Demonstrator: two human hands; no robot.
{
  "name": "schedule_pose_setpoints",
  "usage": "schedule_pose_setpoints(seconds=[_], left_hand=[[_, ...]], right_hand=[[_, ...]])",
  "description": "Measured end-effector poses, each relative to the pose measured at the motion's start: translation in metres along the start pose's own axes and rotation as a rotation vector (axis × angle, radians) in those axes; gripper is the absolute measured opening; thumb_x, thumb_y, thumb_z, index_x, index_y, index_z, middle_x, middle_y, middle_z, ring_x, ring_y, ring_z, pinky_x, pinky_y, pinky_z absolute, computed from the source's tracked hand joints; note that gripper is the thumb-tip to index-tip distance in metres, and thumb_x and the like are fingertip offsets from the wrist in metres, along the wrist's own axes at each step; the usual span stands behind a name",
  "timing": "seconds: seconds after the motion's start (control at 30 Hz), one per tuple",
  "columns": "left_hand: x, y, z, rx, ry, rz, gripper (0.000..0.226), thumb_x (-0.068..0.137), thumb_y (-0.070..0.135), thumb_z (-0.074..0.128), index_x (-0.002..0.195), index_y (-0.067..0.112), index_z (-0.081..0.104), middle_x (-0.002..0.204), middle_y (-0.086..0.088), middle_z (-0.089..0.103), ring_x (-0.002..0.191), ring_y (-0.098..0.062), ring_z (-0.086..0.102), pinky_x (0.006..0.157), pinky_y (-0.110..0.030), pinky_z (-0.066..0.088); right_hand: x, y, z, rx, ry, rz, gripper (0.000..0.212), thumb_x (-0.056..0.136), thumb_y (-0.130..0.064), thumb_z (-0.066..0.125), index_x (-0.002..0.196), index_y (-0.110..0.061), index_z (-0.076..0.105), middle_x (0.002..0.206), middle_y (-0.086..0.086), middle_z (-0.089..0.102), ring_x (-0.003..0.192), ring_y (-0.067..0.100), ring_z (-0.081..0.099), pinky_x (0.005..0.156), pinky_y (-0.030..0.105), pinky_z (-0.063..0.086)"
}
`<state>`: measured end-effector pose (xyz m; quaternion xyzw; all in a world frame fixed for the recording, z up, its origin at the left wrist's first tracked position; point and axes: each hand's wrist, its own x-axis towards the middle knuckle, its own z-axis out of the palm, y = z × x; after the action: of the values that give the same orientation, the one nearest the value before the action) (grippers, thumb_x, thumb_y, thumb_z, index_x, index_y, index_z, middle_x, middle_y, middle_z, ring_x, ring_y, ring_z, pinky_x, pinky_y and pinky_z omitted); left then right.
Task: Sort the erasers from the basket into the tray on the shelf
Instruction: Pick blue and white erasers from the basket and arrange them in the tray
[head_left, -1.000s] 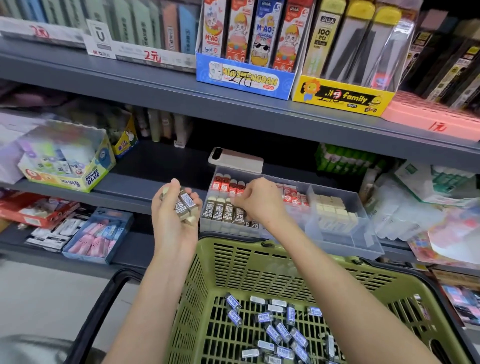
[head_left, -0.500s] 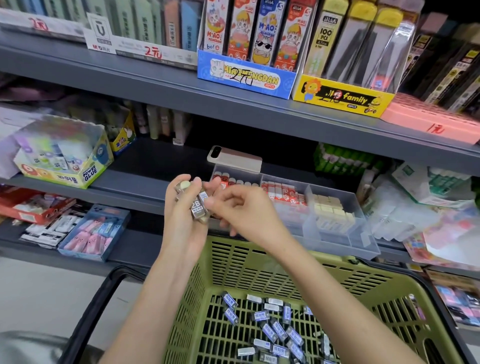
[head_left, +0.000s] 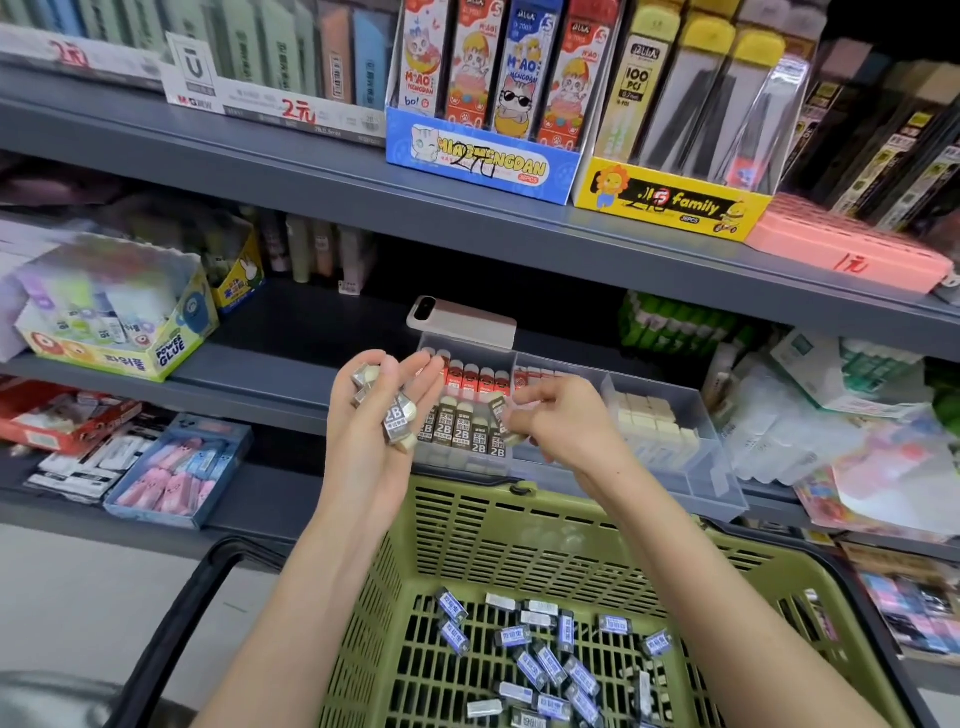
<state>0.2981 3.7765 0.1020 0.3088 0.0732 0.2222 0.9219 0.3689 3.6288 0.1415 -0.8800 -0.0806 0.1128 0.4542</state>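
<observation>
The left hand (head_left: 374, 415) cups a few erasers (head_left: 397, 418) just in front of the tray (head_left: 722, 483), the right hand (head_left: 566, 428) pinches one eraser (head_left: 500, 415) over the tray, and next it likely needs standing in the 2B row (head_left: 462, 434), with more in the basket (head_left: 545, 525) below.

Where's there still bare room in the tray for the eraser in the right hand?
In the tray, bare floor shows in the right compartment, in front of the cream erasers, and on the shelf between the glue box and the tray. The left compartment is crowded: red erasers behind, 2B erasers in front.
</observation>
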Motion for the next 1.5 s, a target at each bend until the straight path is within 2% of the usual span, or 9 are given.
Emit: schedule_pose_setpoints(seconds=[0.13, 0.37, 0.53, 0.63, 0.73, 0.93, 1.13, 1.37, 1.5], left_hand=[[-0.001, -0.003, -0.001, 0.046, -0.011, 0.012, 0.024, 0.084, 0.025, 0.062, 0.104, 0.014, 0.055, 0.106, -0.015, 0.071, 0.110, -0.032, 0.064, 0.091, -0.037, 0.053], [-0.001, -0.006, 0.001, 0.011, -0.030, -0.017, 0.023, 0.084, 0.027, 0.061, 0.103, 0.014, 0.056, 0.113, -0.019, 0.068, 0.110, -0.034, 0.063, 0.089, -0.039, 0.054], [-0.002, -0.006, 0.003, -0.041, -0.053, -0.053, 0.023, 0.086, 0.026, 0.059, 0.104, 0.012, 0.055, 0.117, -0.022, 0.066, 0.111, -0.034, 0.063, 0.082, -0.033, 0.055], [-0.003, -0.005, 0.004, -0.050, -0.046, -0.064, 0.024, 0.086, 0.025, 0.059, 0.105, 0.012, 0.055, 0.117, -0.022, 0.066, 0.110, -0.034, 0.063, 0.082, -0.034, 0.055], [-0.003, -0.005, 0.004, -0.050, -0.042, -0.069, 0.024, 0.085, 0.025, 0.059, 0.104, 0.012, 0.055, 0.115, -0.022, 0.066, 0.109, -0.035, 0.064, 0.082, -0.034, 0.055], [-0.002, -0.004, 0.004, -0.041, -0.034, -0.066, 0.022, 0.086, 0.026, 0.059, 0.103, 0.012, 0.054, 0.114, -0.022, 0.067, 0.108, -0.034, 0.064, 0.080, -0.033, 0.056], [-0.001, -0.004, 0.004, -0.039, -0.035, -0.059, 0.023, 0.085, 0.026, 0.061, 0.102, 0.012, 0.055, 0.113, -0.022, 0.067, 0.109, -0.035, 0.064, 0.082, -0.035, 0.056], [-0.002, -0.005, 0.005, -0.028, -0.044, -0.070, 0.023, 0.086, 0.025, 0.059, 0.104, 0.012, 0.055, 0.116, -0.022, 0.066, 0.109, -0.035, 0.064, 0.081, -0.034, 0.056], [-0.001, -0.006, 0.004, -0.047, -0.063, -0.075, 0.024, 0.086, 0.025, 0.058, 0.105, 0.011, 0.054, 0.117, -0.022, 0.065, 0.110, -0.034, 0.064, 0.083, -0.036, 0.056]], right_hand=[[0.002, 0.000, 0.018, -0.224, 0.081, -0.061, 0.015, 0.081, -0.016, 0.066, 0.067, -0.012, 0.069, 0.082, 0.004, 0.072, 0.079, 0.015, 0.063, 0.071, 0.028, 0.049], [-0.004, -0.009, 0.035, -0.582, 0.092, -0.197, 0.020, 0.087, -0.017, 0.056, 0.076, -0.007, 0.069, 0.082, 0.006, 0.069, 0.082, 0.023, 0.063, 0.070, 0.030, 0.050], [0.001, -0.005, 0.026, -0.446, 0.002, -0.171, 0.011, 0.084, -0.022, 0.066, 0.092, -0.015, 0.069, 0.084, -0.002, 0.065, 0.089, 0.018, 0.062, 0.080, 0.030, 0.050], [0.004, -0.004, 0.023, -0.350, -0.052, -0.121, 0.037, 0.082, -0.030, 0.068, 0.117, -0.018, 0.062, 0.110, -0.001, 0.064, 0.102, 0.017, 0.059, 0.084, 0.028, 0.046], [0.009, -0.005, 0.022, -0.408, -0.102, -0.131, 0.046, 0.079, -0.034, 0.072, 0.121, -0.020, 0.061, 0.121, -0.002, 0.061, 0.109, 0.018, 0.057, 0.082, 0.026, 0.043], [0.009, -0.006, 0.022, -0.216, -0.059, -0.054, 0.031, 0.076, -0.008, 0.066, 0.106, -0.013, 0.066, 0.101, 0.003, 0.066, 0.096, 0.020, 0.062, 0.079, 0.027, 0.049], [0.004, -0.004, 0.025, -0.464, 0.039, -0.172, 0.029, 0.080, -0.013, 0.060, 0.108, -0.014, 0.064, 0.107, 0.002, 0.064, 0.088, 0.015, 0.051, 0.071, 0.024, 0.040], [0.002, -0.002, 0.025, -0.694, 0.023, -0.281, 0.020, 0.084, -0.012, 0.058, 0.098, -0.011, 0.071, 0.096, 0.005, 0.070, 0.103, 0.025, 0.056, 0.088, 0.034, 0.048], [0.000, 0.002, 0.024, -0.541, 0.012, -0.284, 0.042, 0.082, -0.006, 0.060, 0.123, -0.014, 0.060, 0.098, 0.004, 0.070, 0.099, 0.021, 0.061, 0.091, 0.036, 0.050]])
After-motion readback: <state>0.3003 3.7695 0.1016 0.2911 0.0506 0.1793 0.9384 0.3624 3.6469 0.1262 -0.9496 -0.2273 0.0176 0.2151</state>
